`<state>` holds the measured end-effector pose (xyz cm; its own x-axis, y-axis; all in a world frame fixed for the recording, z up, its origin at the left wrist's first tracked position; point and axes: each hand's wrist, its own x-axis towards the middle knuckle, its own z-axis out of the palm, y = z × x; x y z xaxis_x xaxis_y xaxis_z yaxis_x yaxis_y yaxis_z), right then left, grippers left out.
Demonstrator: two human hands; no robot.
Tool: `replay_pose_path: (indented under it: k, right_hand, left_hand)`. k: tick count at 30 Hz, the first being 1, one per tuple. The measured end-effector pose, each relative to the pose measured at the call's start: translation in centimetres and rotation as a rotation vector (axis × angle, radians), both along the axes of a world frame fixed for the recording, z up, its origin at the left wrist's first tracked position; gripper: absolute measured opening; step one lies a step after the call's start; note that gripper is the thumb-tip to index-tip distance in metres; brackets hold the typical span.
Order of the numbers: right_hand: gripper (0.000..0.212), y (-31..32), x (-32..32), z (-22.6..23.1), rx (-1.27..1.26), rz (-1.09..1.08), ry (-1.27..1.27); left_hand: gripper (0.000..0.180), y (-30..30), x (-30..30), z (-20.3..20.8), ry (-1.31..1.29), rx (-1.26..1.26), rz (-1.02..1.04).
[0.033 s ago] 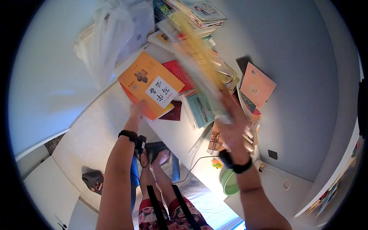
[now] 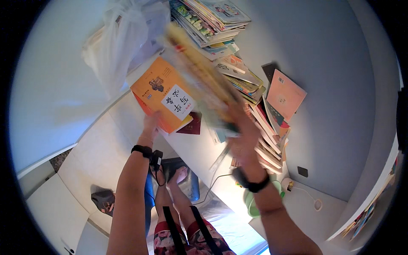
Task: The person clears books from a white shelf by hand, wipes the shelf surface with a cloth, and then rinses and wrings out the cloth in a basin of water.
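My left hand (image 2: 151,126) grips the near corner of an orange book (image 2: 146,85) with a white panel on its cover. A yellow edge and a red-orange cover show beneath it. My right hand (image 2: 245,140) is closed on the end of a yellow-and-white book (image 2: 204,63), smeared by motion and tilted above the desk. This book hides part of the other books behind it. A dark red booklet (image 2: 192,124) lies partly under the orange book. Wrist straps with small dark devices sit on both arms.
A stack of magazines (image 2: 208,25) stands at the back, beside a translucent plastic bag (image 2: 114,46). Leaning books (image 2: 267,144) and a pink book (image 2: 285,95) rest near the right wall. A green bin (image 2: 251,204) sits by my right forearm; a cable (image 2: 212,185) crosses in front.
My right hand has swung the yellow-and-white book to the left, toward the orange book, uncovering more of the magazines and books behind. My left hand stays put.
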<state>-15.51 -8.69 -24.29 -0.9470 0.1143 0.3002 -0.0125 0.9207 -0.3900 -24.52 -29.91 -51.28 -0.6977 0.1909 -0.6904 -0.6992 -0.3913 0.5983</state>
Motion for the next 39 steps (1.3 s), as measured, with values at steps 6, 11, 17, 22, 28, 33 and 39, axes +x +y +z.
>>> replay_pose_path:
  k: [6, 11, 17, 22, 28, 33, 39]
  right_hand:
    - [0.03, -10.0, -5.3, -15.9, 0.156, 0.171, -0.167]
    - [0.03, -9.3, -5.1, -16.0, 0.136, 0.22, -0.125]
    - [0.059, 0.9, -7.4, -6.1, 0.314, -0.106, -0.302]
    - [0.044, 11.5, -11.9, -8.4, 0.595, -0.268, -0.949]
    - [0.037, 18.2, -13.7, -0.9, 0.705, -0.186, -0.621]
    - [0.041, 20.4, -10.7, 5.6, 0.46, -0.38, -0.381]
    - [0.038, 12.7, -6.1, 11.9, 0.25, -0.302, -0.013]
  left_hand:
    - [0.042, 0.4, -0.6, 3.0, -0.122, 0.573, 0.223]
    - [0.046, 0.3, 0.1, 3.2, -0.148, 0.719, 0.282]
    - [0.049, -2.6, 1.2, -2.3, -0.193, 0.438, 0.288]
    - [0.052, -4.9, 2.8, -2.6, -0.133, 0.583, 0.485]
    - [0.04, -5.7, 1.0, 4.9, -0.204, 0.534, 0.291]
    - [0.022, -5.8, 0.2, 3.9, -0.181, 0.352, -0.003]
    - [0.024, -5.3, 1.1, 4.3, -0.173, 0.285, 0.022]
